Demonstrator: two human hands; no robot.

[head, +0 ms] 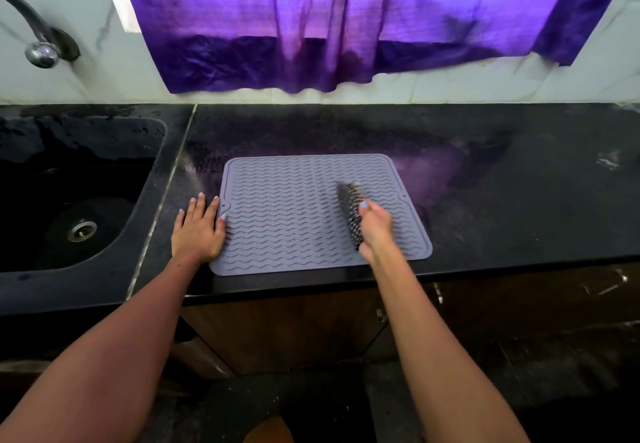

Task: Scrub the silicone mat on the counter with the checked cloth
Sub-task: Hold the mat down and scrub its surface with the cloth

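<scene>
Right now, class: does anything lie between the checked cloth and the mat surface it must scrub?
Nothing visible does. The right hand grips the checked cloth directly on the silicone mat. The left hand rests flat at the mat's left edge, clear of the cloth.

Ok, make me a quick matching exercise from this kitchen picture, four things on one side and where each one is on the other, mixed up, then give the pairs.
Things:
1. checked cloth
2. left hand
3. tap
4. purple curtain

Places:
A. hanging on the wall behind the counter
B. flat on the left edge of the silicone mat
C. above the sink, far left
D. gripped in the right hand, on the mat's right part

Pairs: 1-D, 2-B, 3-C, 4-A
</scene>
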